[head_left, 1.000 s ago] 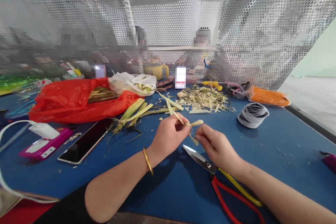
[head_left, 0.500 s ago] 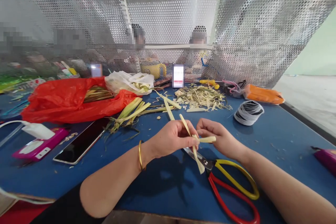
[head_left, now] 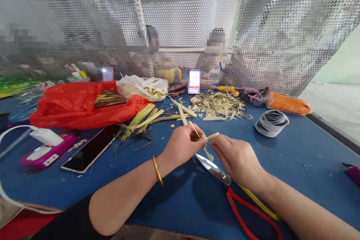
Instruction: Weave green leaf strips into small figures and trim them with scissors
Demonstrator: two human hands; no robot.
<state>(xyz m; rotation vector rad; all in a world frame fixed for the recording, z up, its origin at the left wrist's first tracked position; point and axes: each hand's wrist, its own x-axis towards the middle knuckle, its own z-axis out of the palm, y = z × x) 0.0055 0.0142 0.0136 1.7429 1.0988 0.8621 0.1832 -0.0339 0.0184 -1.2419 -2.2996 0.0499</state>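
Observation:
My left hand [head_left: 184,143], with a gold bangle at the wrist, pinches several pale leaf strips [head_left: 207,150] where they cross. One strip end sticks out to the right, and my right hand [head_left: 239,157] has its fingers closed at that end; the fingertips are partly hidden. Below the hands lie large scissors [head_left: 216,170] with a red and a yellow handle, blades closed, partly covered by my right hand and forearm. Loose leaf strips [head_left: 182,114] rest on the table just beyond my left hand.
A heap of leaf scraps [head_left: 219,105] lies ahead, with a wire coil [head_left: 271,123] to its right. At left are a red plastic bag [head_left: 64,107], a bundle of leaves [head_left: 143,118], a phone [head_left: 90,150] and a purple power strip [head_left: 49,152]. A perforated metal screen [head_left: 185,18] stands behind.
My right hand has turned over, palm down, and closed at the strip's right end. Both hands with the strips have shifted slightly up, uncovering more of the scissor blades.

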